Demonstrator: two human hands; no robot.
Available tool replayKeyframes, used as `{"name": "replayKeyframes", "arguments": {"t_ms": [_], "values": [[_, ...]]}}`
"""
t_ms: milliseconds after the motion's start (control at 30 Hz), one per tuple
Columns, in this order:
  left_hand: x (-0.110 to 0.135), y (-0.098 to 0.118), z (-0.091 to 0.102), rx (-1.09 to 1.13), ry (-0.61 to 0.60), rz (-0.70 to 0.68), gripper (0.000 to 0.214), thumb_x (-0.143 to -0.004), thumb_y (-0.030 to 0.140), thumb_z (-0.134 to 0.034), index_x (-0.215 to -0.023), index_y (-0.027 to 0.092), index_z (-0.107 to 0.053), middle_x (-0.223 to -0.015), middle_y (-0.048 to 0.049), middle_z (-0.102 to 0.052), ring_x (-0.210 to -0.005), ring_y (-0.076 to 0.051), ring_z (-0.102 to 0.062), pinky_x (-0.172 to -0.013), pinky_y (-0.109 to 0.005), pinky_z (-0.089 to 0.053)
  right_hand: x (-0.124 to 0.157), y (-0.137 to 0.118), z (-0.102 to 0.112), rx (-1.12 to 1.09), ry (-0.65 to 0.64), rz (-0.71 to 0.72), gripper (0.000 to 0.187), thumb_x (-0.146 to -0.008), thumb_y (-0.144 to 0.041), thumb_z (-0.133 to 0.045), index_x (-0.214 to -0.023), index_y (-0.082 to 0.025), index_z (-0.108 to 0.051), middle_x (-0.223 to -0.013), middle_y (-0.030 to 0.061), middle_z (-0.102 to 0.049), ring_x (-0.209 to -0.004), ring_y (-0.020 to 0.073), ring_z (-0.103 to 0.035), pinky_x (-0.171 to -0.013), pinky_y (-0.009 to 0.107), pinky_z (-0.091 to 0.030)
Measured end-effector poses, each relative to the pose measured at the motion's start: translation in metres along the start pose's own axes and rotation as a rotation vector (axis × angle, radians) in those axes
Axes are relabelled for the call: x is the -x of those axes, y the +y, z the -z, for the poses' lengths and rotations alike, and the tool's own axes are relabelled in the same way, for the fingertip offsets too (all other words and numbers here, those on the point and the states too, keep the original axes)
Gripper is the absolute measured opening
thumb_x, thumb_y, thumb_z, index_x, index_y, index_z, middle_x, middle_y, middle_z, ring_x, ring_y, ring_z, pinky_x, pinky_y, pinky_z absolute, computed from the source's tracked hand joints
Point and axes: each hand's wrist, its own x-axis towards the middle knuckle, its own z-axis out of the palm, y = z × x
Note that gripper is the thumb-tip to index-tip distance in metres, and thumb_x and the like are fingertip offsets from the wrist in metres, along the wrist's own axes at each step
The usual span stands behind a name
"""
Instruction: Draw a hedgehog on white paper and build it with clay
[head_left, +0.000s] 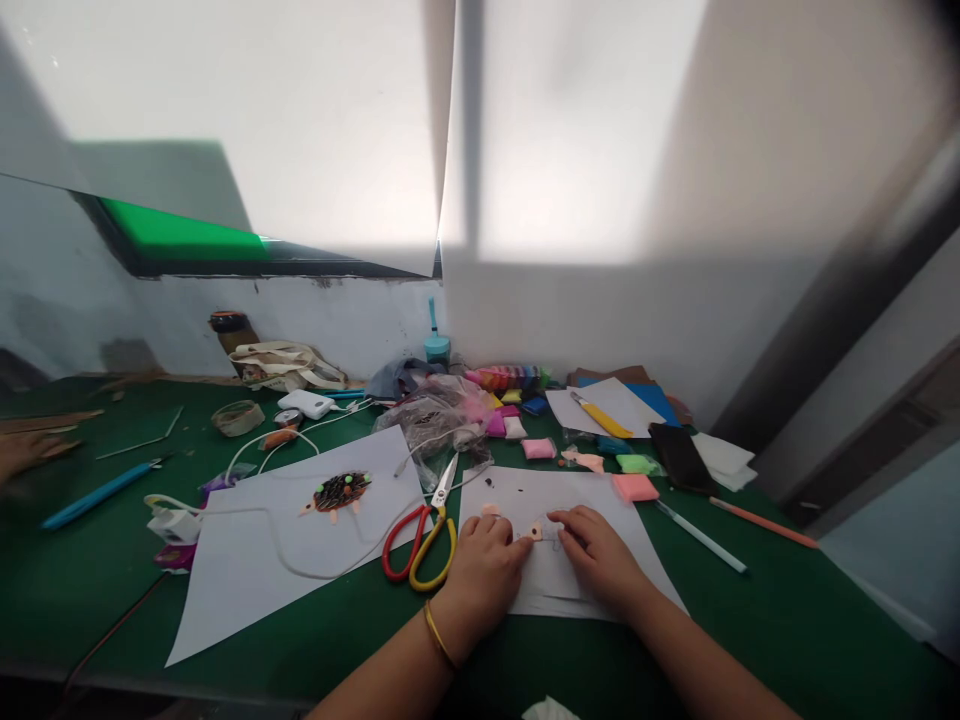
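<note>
My left hand (pixel 484 572) rests curled on a white sheet of paper (pixel 555 590), its fingers pinched on a small peach clay piece (pixel 534 532). My right hand (pixel 598 553) lies just to the right of that piece with fingers bent down onto the paper; whether it grips anything I cannot make out. A gold bangle (pixel 437 636) circles my left wrist. Red-and-yellow scissors (pixel 421 535) lie just left of my left hand.
A second white sheet (pixel 247 560) carries a dark clay figure (pixel 339 491). Packets of coloured clay (pixel 510 378), a plastic bag (pixel 439 418), a black phone (pixel 679 456), pens (pixel 701 537), a blue tool (pixel 97 494) and a white cable litter the green table (pixel 787 620). Another person's hand (pixel 26 450) shows at the far left.
</note>
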Motion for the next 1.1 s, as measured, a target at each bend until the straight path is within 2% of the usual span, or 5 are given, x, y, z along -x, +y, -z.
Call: {"name": "replayKeyframes", "arguments": {"t_ms": [167, 333, 600, 767, 1100], "values": [[0.000, -0.001, -0.001, 0.011, 0.003, -0.001, 0.032, -0.091, 0.019, -0.047, -0.119, 0.031, -0.057, -0.099, -0.0043, -0.056, -0.098, -0.023, -0.048, -0.084, -0.039, -0.037, -0.001, -0.001, 0.001, -0.002, -0.008, 0.003, 0.034, -0.091, -0.031, -0.044, -0.115, -0.020, -0.064, -0.098, 0.0082, -0.062, -0.099, 0.0232, -0.056, -0.093, 0.040, -0.045], [0.001, -0.004, -0.007, 0.038, 0.012, 0.025, 0.039, -0.087, 0.019, -0.053, -0.125, 0.024, -0.053, -0.106, -0.0058, -0.057, -0.100, -0.023, -0.049, -0.090, -0.042, -0.037, 0.000, -0.001, 0.002, -0.003, -0.013, -0.002, 0.034, -0.091, -0.033, -0.044, -0.115, -0.020, -0.064, -0.100, 0.0082, -0.063, -0.100, 0.0231, -0.056, -0.093, 0.039, -0.044], [-0.001, -0.003, -0.006, 0.063, -0.020, 0.045, 0.027, -0.091, 0.021, -0.047, -0.113, 0.029, -0.060, -0.099, -0.0049, -0.056, -0.099, -0.023, -0.049, -0.087, -0.039, -0.039, 0.000, 0.000, 0.001, 0.007, -0.009, -0.022, 0.034, -0.091, -0.033, -0.044, -0.115, -0.022, -0.065, -0.104, 0.0085, -0.064, -0.103, 0.0240, -0.056, -0.094, 0.040, -0.044], [-0.001, -0.008, -0.007, 0.155, -0.034, 0.104, 0.038, -0.084, 0.024, -0.056, -0.122, 0.027, -0.056, -0.107, -0.0052, -0.055, -0.103, -0.024, -0.047, -0.092, -0.039, -0.038, 0.000, -0.001, 0.002, 0.015, -0.019, -0.020, 0.035, -0.091, -0.034, -0.043, -0.115, -0.020, -0.065, -0.102, 0.0091, -0.064, -0.102, 0.0238, -0.056, -0.094, 0.039, -0.044], [-0.013, -0.012, 0.000, 0.144, -0.089, 0.063, 0.020, -0.090, 0.026, -0.050, -0.098, 0.026, -0.068, -0.093, -0.0046, -0.059, -0.092, -0.021, -0.052, -0.078, -0.033, -0.039, 0.001, -0.006, 0.003, 0.026, -0.044, -0.036, 0.035, -0.091, -0.034, -0.044, -0.116, -0.021, -0.065, -0.105, 0.0088, -0.064, -0.103, 0.0235, -0.056, -0.093, 0.038, -0.044]]}}
